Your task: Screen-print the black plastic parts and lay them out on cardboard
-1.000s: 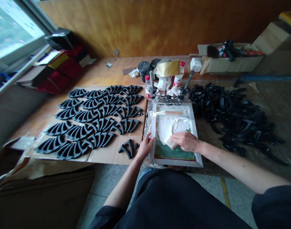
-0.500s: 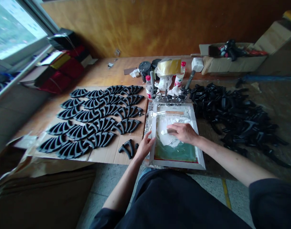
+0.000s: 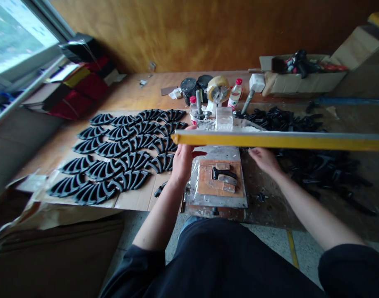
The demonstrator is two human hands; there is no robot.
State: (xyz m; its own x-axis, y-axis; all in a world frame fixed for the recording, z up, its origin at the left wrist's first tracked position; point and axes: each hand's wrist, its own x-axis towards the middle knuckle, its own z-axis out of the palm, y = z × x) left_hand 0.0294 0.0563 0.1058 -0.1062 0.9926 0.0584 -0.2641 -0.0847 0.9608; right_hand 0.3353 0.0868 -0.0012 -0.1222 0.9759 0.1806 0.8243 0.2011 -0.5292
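Observation:
My left hand (image 3: 183,159) grips the left end of a raised screen-printing frame (image 3: 285,140), thumb below its edge. The frame is seen almost edge-on, its yellow-and-grey bar crossing to the right border. Below it, a black plastic handle (image 3: 224,173) with small white print lies in a jig on a brown board (image 3: 205,182), fixed to a metal plate (image 3: 243,200). My right hand (image 3: 265,160) is under the frame, to the right of the plate, fingers loosely stretched leftward; nothing shows in them. A whitish block (image 3: 224,119) stands behind the bar.
Rows of black handles (image 3: 115,147) lie on cardboard at left, with a heap of similar black parts (image 3: 282,119) at right. Dark tubs (image 3: 188,89), a tape roll (image 3: 219,89), red-capped bottles (image 3: 235,94) and a cardboard box (image 3: 304,85) stand behind.
The frame has swung up off the plate, uncovering the jig and handle. My left hand rose with it. My right hand has left the white tool and moved right, beneath the frame.

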